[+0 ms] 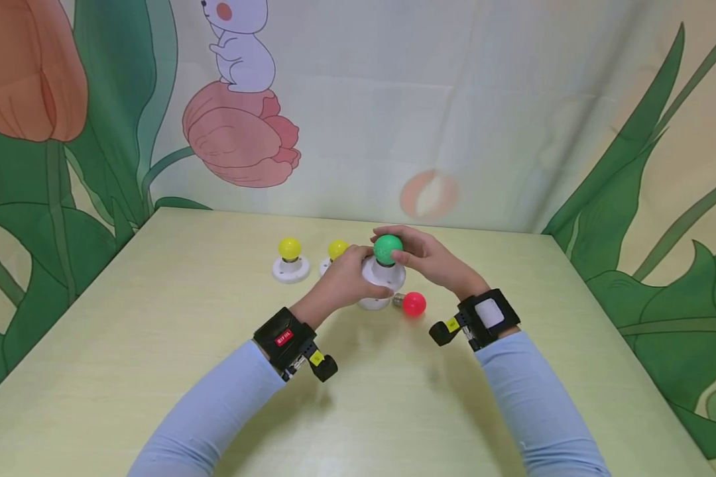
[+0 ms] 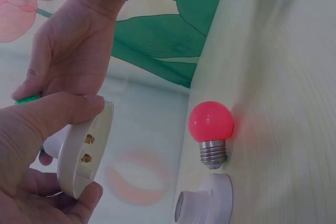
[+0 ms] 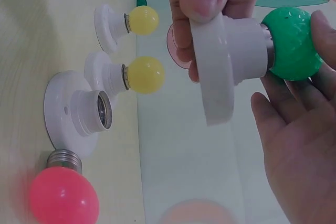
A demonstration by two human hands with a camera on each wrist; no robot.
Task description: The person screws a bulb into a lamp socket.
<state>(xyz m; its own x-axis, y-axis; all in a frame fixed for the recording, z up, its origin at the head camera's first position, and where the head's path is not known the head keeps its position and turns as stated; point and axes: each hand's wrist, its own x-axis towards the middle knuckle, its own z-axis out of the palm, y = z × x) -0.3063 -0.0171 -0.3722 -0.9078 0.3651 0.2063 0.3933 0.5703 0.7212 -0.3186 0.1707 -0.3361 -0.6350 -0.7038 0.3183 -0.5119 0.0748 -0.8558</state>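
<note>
My left hand (image 1: 349, 275) grips the rim of a white lamp holder (image 1: 384, 275), raised above the table. A green light bulb (image 3: 294, 44) sits in that holder's socket, with a sliver of its metal collar showing. Around the bulb are the thumb and fingers of my right hand (image 1: 432, 260). Brass screw terminals (image 2: 88, 148) show on the underside of the holder in the left wrist view. Below the hands, a red light bulb (image 1: 414, 304) lies on its side beside a second white lamp holder (image 3: 68, 111), whose socket has no bulb in it.
Two yellow bulbs (image 1: 289, 249) stand upright in white lamp holders (image 1: 291, 270) to the left; my left hand partly covers the nearer one in the head view. The pale wooden table (image 1: 155, 318) ends at a printed curtain (image 1: 358, 132) behind.
</note>
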